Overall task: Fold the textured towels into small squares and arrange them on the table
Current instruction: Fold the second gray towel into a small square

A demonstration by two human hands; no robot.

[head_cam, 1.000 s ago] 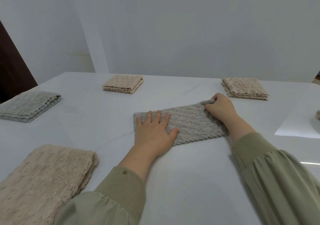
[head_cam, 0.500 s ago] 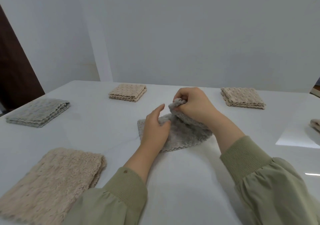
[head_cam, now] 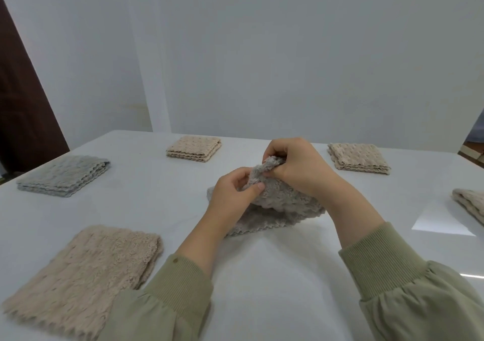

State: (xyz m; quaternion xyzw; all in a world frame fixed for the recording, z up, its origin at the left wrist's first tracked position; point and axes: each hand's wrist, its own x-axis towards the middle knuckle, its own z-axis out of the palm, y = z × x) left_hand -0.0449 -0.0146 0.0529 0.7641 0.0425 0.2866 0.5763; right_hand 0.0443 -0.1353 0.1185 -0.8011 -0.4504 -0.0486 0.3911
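A grey textured fleece towel (head_cam: 284, 205) lies at the middle of the white desk (head_cam: 262, 275), one end raised. Fingers of the left hand (head_cam: 230, 196) and right hand (head_cam: 297, 169) pinch that end.

Soft, fleecy, matt pile with a bobbled nap on the half-folded grey cloth towel (head_cam: 285, 201). Smooth, glossy white on the counter (head_cam: 262, 275), with bright reflections at the right. Shaggier, rougher fluff on the flat beige cloth towel (head_cam: 86, 270); waffled weave on the folded beige cloth square (head_cam: 193, 148). Ribbed knit at the olive fabric sleeve cuff (head_cam: 180, 283).
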